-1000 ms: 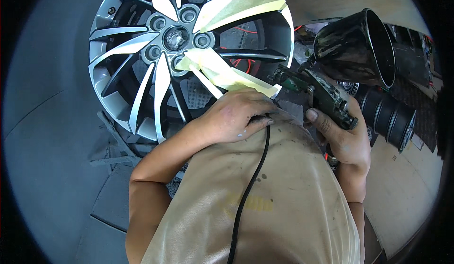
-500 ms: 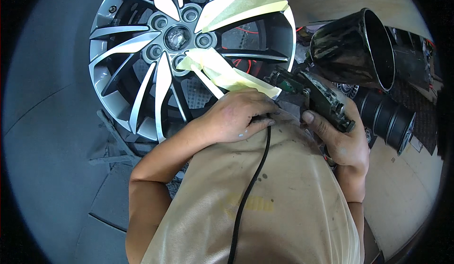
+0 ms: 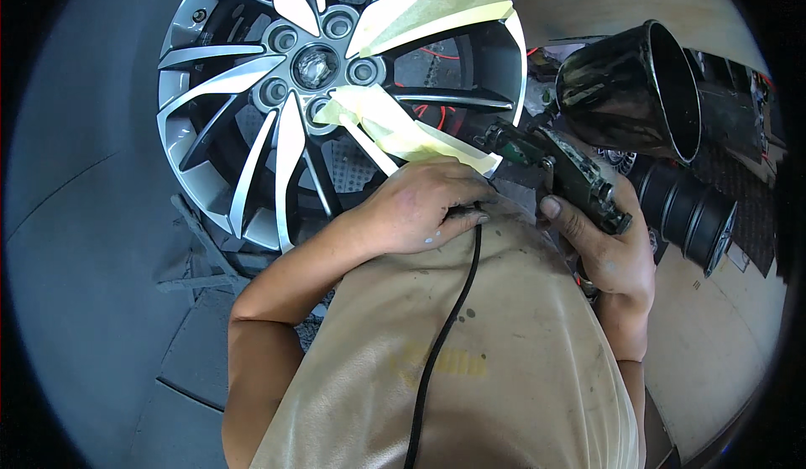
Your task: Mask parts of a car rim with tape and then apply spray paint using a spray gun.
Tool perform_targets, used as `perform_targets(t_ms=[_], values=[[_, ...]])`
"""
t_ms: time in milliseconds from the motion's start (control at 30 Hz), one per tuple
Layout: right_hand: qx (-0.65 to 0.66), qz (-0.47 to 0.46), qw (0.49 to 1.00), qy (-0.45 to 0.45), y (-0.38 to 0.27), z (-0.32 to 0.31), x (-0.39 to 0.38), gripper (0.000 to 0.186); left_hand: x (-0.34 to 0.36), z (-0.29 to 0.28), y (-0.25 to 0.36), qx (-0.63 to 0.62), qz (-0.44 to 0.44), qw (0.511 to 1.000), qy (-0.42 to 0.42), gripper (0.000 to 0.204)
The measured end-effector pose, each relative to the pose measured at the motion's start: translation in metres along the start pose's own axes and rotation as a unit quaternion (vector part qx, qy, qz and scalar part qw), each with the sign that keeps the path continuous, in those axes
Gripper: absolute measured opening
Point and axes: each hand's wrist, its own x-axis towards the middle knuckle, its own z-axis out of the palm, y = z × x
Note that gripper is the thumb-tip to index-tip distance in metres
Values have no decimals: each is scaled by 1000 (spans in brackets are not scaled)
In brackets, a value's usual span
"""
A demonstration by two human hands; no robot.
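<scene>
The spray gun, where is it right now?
In the head view, the spray gun is right of centre in the person's right hand, its dark cup above and the big wheel to the upper left.

Tan shirt (image 3: pixel 520 318) worn, spotted with dark stains (image 3: pixel 467 315), marked with faded yellow print (image 3: pixel 453 362). Black cord (image 3: pixel 439 343) draped down its front. Left hand (image 3: pixel 428 204) flecked with pale spots (image 3: pixel 432 237); forearms (image 3: pixel 323 255) uncovered.

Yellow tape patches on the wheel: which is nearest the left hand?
The lower patch, slanting from beside the hub down to the left hand; the upper patch extends toward the picture's upper right.
</scene>
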Motion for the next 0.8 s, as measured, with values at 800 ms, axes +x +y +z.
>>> perform_targets(t_ms=[800], values=[[-7,42,999,18,0,-4,-5,43,0,3,-2,-2,13,1000,17,35]])
